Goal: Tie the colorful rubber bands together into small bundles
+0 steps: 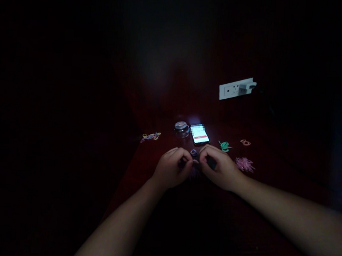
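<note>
Fingers of your left hand (175, 166) and right hand (217, 167) are pinched, thumb to forefinger, with 1 small, pale, thin band (195, 161) between them, at the left fingertips. Just beyond, on the dark red, glossy surface (138, 161), lie a lit smartphone (200, 135) and a round, clear container with a patterned lid (182, 129). A pink pile of thin bands (245, 164) sits right of your right hand.

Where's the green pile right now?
In the head view, the green pile lies on the table just beyond the right hand, between the lit phone and the small orange pile.
</note>
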`<state>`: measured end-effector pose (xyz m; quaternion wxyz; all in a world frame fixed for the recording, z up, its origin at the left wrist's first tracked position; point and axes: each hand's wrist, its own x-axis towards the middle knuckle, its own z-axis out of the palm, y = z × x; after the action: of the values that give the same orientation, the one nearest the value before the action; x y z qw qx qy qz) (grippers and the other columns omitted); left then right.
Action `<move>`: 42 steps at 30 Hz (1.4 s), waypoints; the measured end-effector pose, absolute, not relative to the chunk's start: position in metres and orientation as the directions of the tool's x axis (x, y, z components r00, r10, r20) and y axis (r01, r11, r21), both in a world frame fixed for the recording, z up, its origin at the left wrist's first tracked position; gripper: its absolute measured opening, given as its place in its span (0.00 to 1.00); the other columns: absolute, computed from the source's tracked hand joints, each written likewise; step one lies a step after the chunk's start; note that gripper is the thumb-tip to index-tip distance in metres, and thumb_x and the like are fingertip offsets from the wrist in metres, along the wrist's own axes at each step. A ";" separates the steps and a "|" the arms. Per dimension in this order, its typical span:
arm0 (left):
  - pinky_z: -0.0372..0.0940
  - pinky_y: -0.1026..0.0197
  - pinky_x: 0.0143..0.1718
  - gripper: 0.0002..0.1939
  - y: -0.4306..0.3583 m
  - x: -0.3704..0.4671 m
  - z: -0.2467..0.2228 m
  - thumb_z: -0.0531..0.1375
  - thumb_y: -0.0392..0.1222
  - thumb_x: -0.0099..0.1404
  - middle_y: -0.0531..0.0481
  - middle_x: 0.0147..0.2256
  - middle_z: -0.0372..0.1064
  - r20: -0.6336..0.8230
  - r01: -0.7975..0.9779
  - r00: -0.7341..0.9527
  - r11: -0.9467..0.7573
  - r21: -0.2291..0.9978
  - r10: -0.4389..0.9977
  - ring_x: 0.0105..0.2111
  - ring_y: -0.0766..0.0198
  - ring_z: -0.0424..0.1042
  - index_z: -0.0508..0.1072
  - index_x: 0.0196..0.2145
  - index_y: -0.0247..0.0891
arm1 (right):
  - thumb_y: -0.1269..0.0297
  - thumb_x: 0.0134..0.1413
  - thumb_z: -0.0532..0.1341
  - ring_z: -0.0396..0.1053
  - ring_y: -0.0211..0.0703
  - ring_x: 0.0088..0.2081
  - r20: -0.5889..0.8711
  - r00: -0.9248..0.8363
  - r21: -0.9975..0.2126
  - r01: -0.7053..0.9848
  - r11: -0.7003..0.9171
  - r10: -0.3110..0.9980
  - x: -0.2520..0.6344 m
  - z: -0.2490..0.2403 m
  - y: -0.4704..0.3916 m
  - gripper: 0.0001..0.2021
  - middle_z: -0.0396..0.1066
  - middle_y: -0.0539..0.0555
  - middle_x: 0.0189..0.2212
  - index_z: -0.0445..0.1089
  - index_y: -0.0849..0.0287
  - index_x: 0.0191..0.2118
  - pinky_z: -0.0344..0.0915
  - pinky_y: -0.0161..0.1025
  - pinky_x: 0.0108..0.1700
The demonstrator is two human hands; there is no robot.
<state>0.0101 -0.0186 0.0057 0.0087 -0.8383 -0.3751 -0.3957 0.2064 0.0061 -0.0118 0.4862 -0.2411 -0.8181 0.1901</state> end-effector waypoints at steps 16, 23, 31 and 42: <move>0.65 0.63 0.36 0.02 -0.001 -0.005 0.000 0.60 0.38 0.64 0.50 0.34 0.74 0.656 0.712 0.288 -0.614 0.341 0.698 0.34 0.65 0.72 0.72 0.33 0.39 | 0.76 0.51 0.56 0.61 0.39 0.29 0.697 -0.367 -0.555 0.269 0.787 0.616 0.203 -0.012 0.007 0.06 0.63 0.49 0.26 0.62 0.57 0.29 0.57 0.37 0.31; 0.66 0.65 0.33 0.02 0.022 -0.030 -0.009 0.62 0.38 0.62 0.51 0.32 0.76 0.560 0.802 0.175 -0.447 0.396 0.810 0.30 0.66 0.73 0.74 0.32 0.38 | 0.76 0.47 0.56 0.58 0.38 0.26 0.676 -0.290 -0.579 0.359 0.732 0.677 0.203 -0.013 0.010 0.07 0.61 0.48 0.23 0.59 0.56 0.26 0.53 0.36 0.29; 0.66 0.67 0.34 0.02 0.031 -0.033 -0.013 0.62 0.39 0.62 0.54 0.29 0.75 0.536 0.789 0.121 -0.408 0.459 0.835 0.30 0.68 0.74 0.73 0.32 0.40 | 0.75 0.44 0.55 0.58 0.38 0.25 0.656 -0.264 -0.593 0.399 0.700 0.707 0.204 -0.012 0.010 0.07 0.61 0.48 0.23 0.58 0.56 0.26 0.51 0.36 0.28; 0.66 0.66 0.36 0.02 0.045 -0.028 -0.016 0.64 0.40 0.60 0.52 0.30 0.77 0.393 0.798 0.101 -0.310 0.516 0.914 0.31 0.66 0.75 0.77 0.32 0.41 | 0.75 0.43 0.56 0.59 0.39 0.26 0.661 -0.278 -0.600 0.362 0.714 0.697 0.203 -0.011 0.010 0.07 0.61 0.48 0.23 0.58 0.56 0.26 0.52 0.37 0.29</move>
<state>-0.0283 0.0452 -0.0156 -0.0863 -0.7368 -0.5810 -0.3347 0.2027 0.0098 -0.0112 0.4965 -0.3386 -0.7813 0.1687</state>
